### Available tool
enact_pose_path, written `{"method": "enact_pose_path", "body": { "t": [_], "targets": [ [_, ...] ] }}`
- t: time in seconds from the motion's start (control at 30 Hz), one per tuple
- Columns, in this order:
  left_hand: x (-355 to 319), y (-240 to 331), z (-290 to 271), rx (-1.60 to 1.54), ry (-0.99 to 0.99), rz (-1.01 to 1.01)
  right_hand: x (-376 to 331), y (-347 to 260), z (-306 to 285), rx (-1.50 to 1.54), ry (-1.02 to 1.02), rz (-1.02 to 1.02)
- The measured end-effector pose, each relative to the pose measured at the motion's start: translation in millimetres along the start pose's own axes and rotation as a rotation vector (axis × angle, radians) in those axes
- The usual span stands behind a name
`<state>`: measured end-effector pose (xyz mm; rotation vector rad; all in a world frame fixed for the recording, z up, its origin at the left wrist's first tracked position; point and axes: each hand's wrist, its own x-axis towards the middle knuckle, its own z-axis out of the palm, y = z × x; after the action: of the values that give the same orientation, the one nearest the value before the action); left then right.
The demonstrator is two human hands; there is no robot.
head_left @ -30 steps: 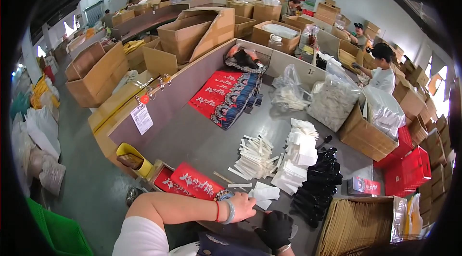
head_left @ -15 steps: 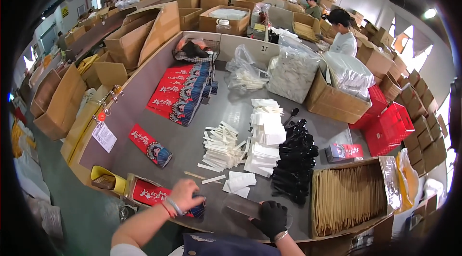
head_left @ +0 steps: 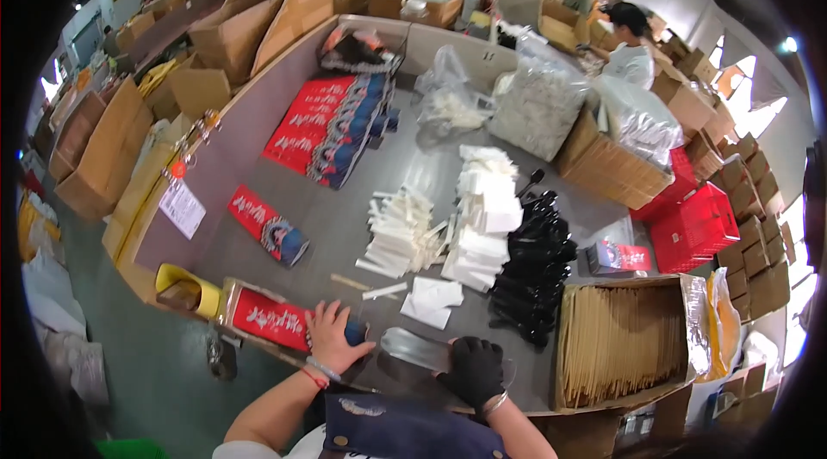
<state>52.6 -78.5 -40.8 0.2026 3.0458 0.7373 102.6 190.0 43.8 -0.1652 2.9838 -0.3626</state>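
Observation:
My bare left hand point(head_left: 338, 337) lies with fingers spread on the printed end of a red and blue packet point(head_left: 267, 318) in a shallow open box point(head_left: 227, 300) at the table's front left edge. My right hand point(head_left: 472, 373), in a black fingerless glove, is closed on a clear plastic sleeve point(head_left: 413, 347) held just above the table. Beyond the hands lie a few white paper packets point(head_left: 433, 297), one thin wooden stick point(head_left: 355, 283) and a white strip point(head_left: 384, 292). Another red and blue packet point(head_left: 267, 224) lies farther left.
Piles of white strips point(head_left: 398, 231), white packets point(head_left: 482, 226) and black wrapped spoons point(head_left: 532, 274) fill the middle. A box of wooden sticks point(head_left: 620, 343) stands at right, red baskets point(head_left: 693, 226) behind it. Low partition walls point(head_left: 233, 149) bound the table. Two co-workers stand beyond.
My left hand has come down and spread over the packet in the box. The clear sleeve in my right hand now shows more plainly, tilted toward the left. The view has shifted slightly.

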Motion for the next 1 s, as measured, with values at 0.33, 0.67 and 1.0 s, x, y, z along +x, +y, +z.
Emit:
{"method": "enact_pose_path", "body": {
  "t": [0.33, 0.67, 1.0],
  "targets": [
    [3.3, -7.3, -5.1, -0.153, -0.051, -0.014, 11.2, -11.6, -9.0, -0.008, -0.159, 0.018],
    [8.4, -1.1, -15.5, -0.074, -0.149, 0.016, 40.4, -48.6, 62.8, 0.189, -0.061, -0.242],
    [101.1, 15.0, 14.6, 0.052, -0.021, 0.17, -18.3, 84.7, 31.4, 0.262, 0.517, 0.201]
  ]
}}
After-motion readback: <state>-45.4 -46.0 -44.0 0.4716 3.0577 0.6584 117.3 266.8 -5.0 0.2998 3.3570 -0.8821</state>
